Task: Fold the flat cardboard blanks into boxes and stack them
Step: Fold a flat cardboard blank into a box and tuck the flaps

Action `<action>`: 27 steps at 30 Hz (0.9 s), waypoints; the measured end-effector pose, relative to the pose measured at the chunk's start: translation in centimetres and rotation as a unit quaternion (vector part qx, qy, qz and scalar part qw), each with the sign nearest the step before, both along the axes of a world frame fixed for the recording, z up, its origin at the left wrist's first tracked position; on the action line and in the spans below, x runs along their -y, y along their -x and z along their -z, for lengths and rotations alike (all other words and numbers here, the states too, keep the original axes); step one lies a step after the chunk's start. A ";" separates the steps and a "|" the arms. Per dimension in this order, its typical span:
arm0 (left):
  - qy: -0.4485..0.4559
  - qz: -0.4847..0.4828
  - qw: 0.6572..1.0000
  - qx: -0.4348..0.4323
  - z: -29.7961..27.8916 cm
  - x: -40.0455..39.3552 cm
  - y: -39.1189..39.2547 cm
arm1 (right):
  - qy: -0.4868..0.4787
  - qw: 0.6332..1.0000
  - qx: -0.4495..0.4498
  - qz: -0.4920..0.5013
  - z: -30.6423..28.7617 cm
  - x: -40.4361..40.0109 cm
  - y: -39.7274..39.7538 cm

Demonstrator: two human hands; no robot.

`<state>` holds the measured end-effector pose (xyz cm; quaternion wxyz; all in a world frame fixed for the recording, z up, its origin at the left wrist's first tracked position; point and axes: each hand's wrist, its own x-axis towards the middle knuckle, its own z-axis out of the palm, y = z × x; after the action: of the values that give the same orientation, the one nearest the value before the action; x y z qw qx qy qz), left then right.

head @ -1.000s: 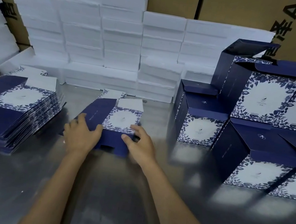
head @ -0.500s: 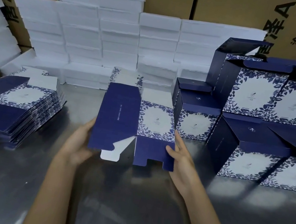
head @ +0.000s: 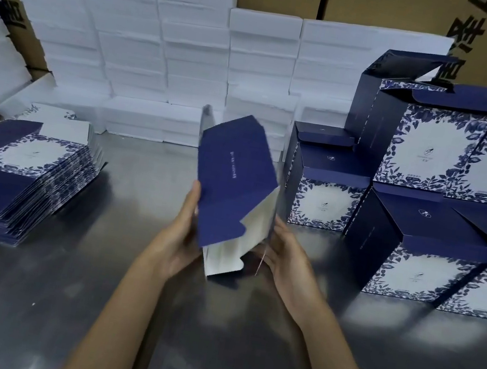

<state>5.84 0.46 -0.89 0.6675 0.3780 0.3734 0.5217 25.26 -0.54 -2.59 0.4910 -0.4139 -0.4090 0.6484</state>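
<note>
I hold one navy and white cardboard blank [head: 233, 179] upright above the metal table [head: 211, 338], partly opened, its white inside showing at the bottom. My left hand [head: 181, 235] grips its left edge, thumb on the navy panel. My right hand [head: 285, 254] holds the right edge, fingers behind the panel. A pile of flat blanks [head: 19, 171] lies at the left. Folded boxes [head: 426, 188] with blue floral fronts stand stacked at the right, in two layers.
White foam blocks [head: 164, 69] are stacked along the back of the table. Brown shipping cartons [head: 391, 6] with printed characters stand behind them. The near part of the steel table reflects the light.
The blank was lifted off the table, raised upright, and now has swung from flat-facing to partly opened with its navy panel turned toward me. Both hands rose with it.
</note>
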 end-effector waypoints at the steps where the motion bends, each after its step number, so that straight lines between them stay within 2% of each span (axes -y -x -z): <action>1: -0.014 -0.013 0.999 -0.047 0.0 -0.2 -0.1 | 0.005 1.000 -0.016 -0.013 0.2 0.2 -0.3; 3: -0.046 -0.085 0.980 -0.173 0.1 -0.4 -0.1 | 0.011 0.998 -0.059 -0.012 1.0 0.0 -1.1; 5: -0.063 -0.154 0.926 -0.338 0.4 -0.8 0.3 | 0.050 0.995 -0.086 0.009 1.1 -0.4 -1.3; 6: -0.067 -0.170 0.903 -0.390 0.6 -0.8 0.6 | 0.062 0.992 -0.110 -0.007 0.7 -0.4 -1.4; 8: -0.085 -0.193 0.869 -0.448 1.3 -0.6 1.0 | 0.061 0.992 -0.105 -0.014 0.3 -0.4 -1.8; 12: -0.136 -0.225 0.831 -0.491 2.0 -0.2 1.5 | -0.035 0.999 0.010 0.015 1.0 -0.7 -2.4; 14: -0.135 -0.246 0.852 -0.443 1.8 -0.4 2.1 | -0.034 0.999 0.013 0.015 1.2 -0.7 -2.7; 16: -0.083 -0.248 0.907 -0.331 1.4 -0.4 3.0 | -0.027 0.999 0.000 0.021 0.9 -0.6 -3.0; 18: -0.032 -0.192 0.956 -0.219 1.4 -0.1 3.9 | -0.021 1.000 -0.014 0.016 0.8 -0.6 -3.4; 19: -0.013 -0.157 0.968 -0.194 1.5 0.2 4.1 | -0.015 1.000 -0.015 0.009 0.8 -0.6 -3.6; 22: -0.008 -0.121 0.978 -0.172 1.9 0.5 4.4 | 0.005 1.000 -0.018 -0.001 0.4 -0.5 -3.7; 27: 0.015 -0.088 0.977 -0.192 1.7 0.4 4.8 | -0.008 0.999 -0.003 0.031 0.2 -0.4 -3.0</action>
<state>1.01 0.07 -2.62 0.5402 0.4267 0.5340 0.4909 28.21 -0.17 -2.84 0.5149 -0.4207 -0.3999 0.6309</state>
